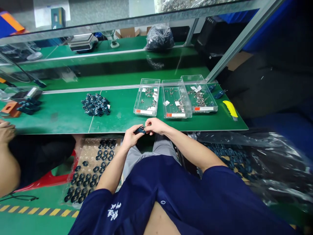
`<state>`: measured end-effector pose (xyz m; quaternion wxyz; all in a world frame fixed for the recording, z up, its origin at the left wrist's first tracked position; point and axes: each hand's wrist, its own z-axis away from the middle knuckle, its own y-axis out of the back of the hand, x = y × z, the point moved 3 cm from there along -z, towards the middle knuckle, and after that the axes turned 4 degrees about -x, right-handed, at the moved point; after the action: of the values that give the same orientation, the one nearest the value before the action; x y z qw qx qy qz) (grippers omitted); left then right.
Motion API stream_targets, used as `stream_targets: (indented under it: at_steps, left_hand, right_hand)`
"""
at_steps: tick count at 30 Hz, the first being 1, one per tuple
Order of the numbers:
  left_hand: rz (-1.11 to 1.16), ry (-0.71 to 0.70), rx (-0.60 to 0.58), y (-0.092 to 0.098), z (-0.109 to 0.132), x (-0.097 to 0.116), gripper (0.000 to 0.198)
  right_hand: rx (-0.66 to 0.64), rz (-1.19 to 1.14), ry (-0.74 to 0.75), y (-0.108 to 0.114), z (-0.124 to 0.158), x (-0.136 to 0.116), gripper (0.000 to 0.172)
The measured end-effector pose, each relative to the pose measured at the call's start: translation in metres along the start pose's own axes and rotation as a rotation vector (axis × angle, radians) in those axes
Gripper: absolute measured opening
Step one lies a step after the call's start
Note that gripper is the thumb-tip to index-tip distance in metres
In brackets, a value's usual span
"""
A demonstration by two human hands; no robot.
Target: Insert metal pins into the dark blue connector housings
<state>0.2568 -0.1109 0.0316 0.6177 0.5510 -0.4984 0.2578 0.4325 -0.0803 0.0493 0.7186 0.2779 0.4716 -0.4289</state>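
My left hand (129, 137) and my right hand (154, 126) meet just below the front edge of the green workbench (53, 114). Between their fingers is a small dark blue part (140, 130), mostly hidden by them. Beyond my hands lies a heap of similar blue parts (95, 104). To its right stand several transparent plastic boxes, the nearest (146, 97) holding small metal pieces and white paper slips. A yellow utility knife (230, 108) lies at the bench's right end.
A moulded tray of dark blue parts (93, 169) sits low at my left, with more under plastic sheeting (232, 156) at my right. A co-worker's hand (6, 132) rests at far left. A glass-and-metal shelf frame (137, 16) runs above the bench.
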Motion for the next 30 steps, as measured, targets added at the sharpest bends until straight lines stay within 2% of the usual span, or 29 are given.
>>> stream_targets:
  at_steps: [4, 8, 10, 12, 14, 16, 19, 20, 22, 25, 27, 30]
  left_hand:
    - [0.056, 0.026, 0.024, 0.002, 0.0, -0.005, 0.043]
    - [0.114, 0.021, 0.062, 0.007, 0.0, -0.011, 0.044]
    - [0.078, -0.016, 0.123, 0.02, 0.0, -0.014, 0.042]
    - [0.01, -0.001, 0.253, 0.046, 0.0, -0.025, 0.042]
    - [-0.056, 0.073, 0.434, 0.086, 0.004, -0.046, 0.044]
    - [-0.119, 0.157, 0.628, 0.136, 0.011, -0.073, 0.047]
    - [-0.204, 0.317, 0.911, 0.217, 0.022, -0.118, 0.05]
    - [-0.21, 0.369, 0.971, 0.24, 0.023, -0.132, 0.052]
    - [-0.18, 0.446, 1.003, 0.277, 0.017, -0.156, 0.052]
    - [-0.137, 0.486, 0.971, 0.306, -0.003, -0.181, 0.053]
    - [-0.136, 0.488, 0.947, 0.312, -0.017, -0.19, 0.052]
    - [-0.134, 0.477, 0.903, 0.312, -0.032, -0.196, 0.052]
  right_hand:
    - [0.024, -0.24, -0.083, -0.01, -0.006, 0.003, 0.025]
    - [0.074, -0.268, -0.083, -0.02, -0.017, -0.006, 0.027]
    - [0.064, -0.27, -0.073, -0.026, -0.022, -0.014, 0.027]
    - [0.053, -0.27, -0.023, -0.031, -0.021, -0.022, 0.031]
    - [0.045, -0.239, 0.046, -0.032, -0.013, -0.026, 0.036]
    - [-0.008, -0.173, 0.079, -0.032, 0.002, -0.024, 0.038]
    - [-0.13, -0.049, 0.03, -0.026, 0.03, -0.008, 0.043]
    - [-0.142, -0.015, 0.004, -0.022, 0.039, 0.0, 0.044]
    - [-0.117, 0.023, -0.043, -0.009, 0.057, 0.016, 0.046]
    - [-0.003, 0.017, -0.096, 0.018, 0.081, 0.043, 0.048]
    - [0.127, -0.012, -0.136, 0.041, 0.1, 0.063, 0.049]
    - [0.344, -0.076, -0.221, 0.076, 0.137, 0.104, 0.048]
